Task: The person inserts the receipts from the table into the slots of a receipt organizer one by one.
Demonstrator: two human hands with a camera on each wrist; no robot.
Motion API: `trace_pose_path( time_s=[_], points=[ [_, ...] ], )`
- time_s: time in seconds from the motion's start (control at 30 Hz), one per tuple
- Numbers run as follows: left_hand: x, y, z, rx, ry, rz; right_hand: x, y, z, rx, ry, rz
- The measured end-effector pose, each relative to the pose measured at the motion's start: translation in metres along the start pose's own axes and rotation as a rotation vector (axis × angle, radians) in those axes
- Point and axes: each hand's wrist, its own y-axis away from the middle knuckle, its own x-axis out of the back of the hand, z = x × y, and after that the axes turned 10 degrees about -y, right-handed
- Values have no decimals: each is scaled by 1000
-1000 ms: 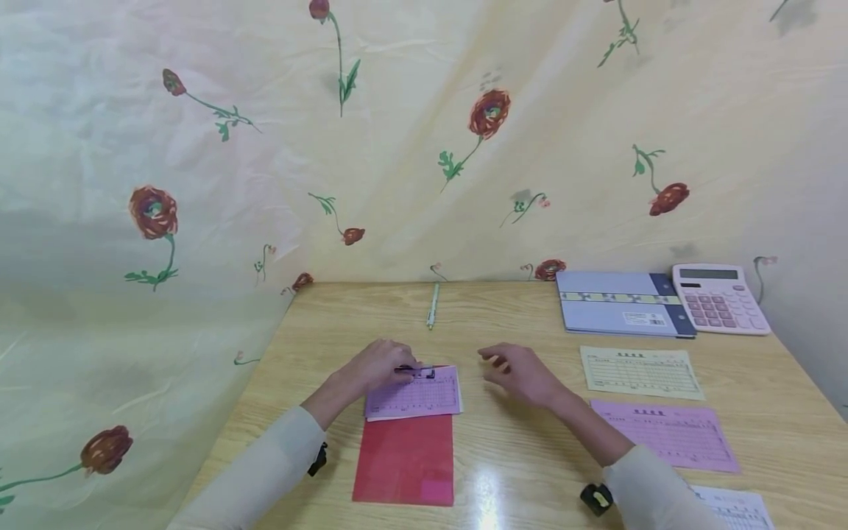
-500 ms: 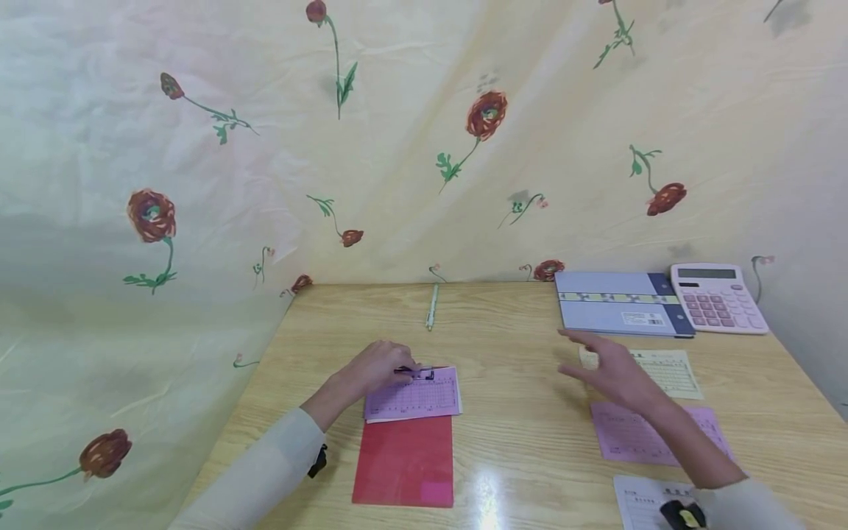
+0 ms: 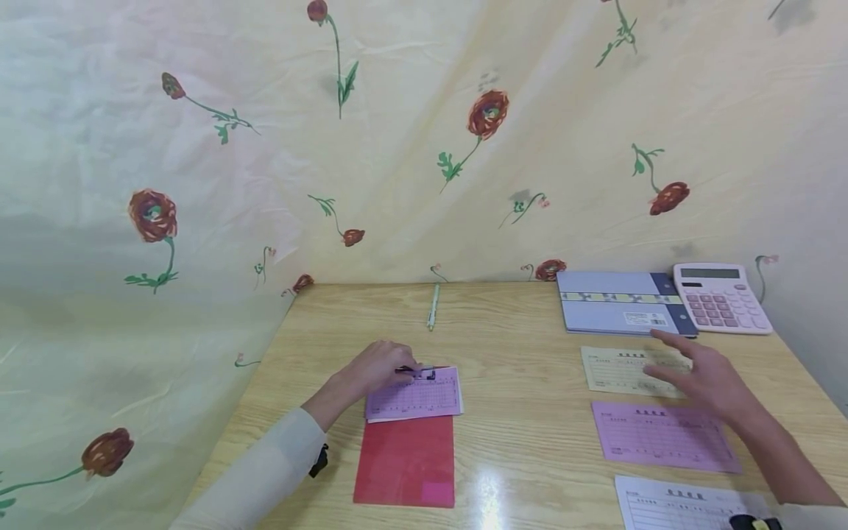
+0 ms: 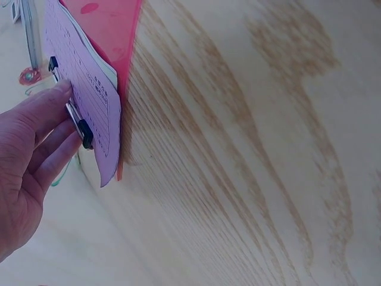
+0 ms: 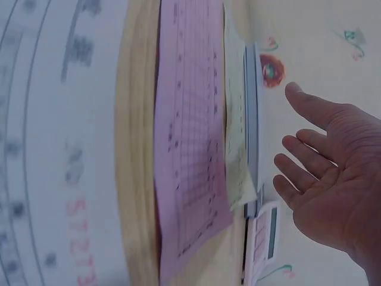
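Note:
My left hand (image 3: 379, 366) pinches the metal clip (image 4: 87, 134) at the top of a red clipboard (image 3: 403, 464). Beneath the clip lies a purple printed form (image 3: 414, 398), with white paper edges showing under it; in the left wrist view its corner curls. My right hand (image 3: 707, 383) hovers over the right part of a pale green form (image 3: 612, 372), fingers spread and holding nothing. Nearer to me lie a second purple form (image 3: 662, 439) and a white form (image 3: 656, 508), the latter partly behind the right wrist's camera.
A blue folder (image 3: 596, 313) lies at the back right, with a pink calculator (image 3: 718, 298) beside it. A light green pen (image 3: 433, 308) rests near the back edge of the wooden table (image 3: 523, 383). A floral curtain (image 3: 397, 147) rises behind.
My right hand has moved right, from beside the clipboard to over the pale green form. The left hand stays on the clip.

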Motion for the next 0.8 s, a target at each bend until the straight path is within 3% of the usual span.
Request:
trace_pose_path(
  time_s=[0.33,0.8],
  points=[
    [0,0,0,2,-6,5,14,3,32,-77,-18,21],
    [0,0,-1,-6,2,7,8,0,54,-84,-22,104]
  ],
)
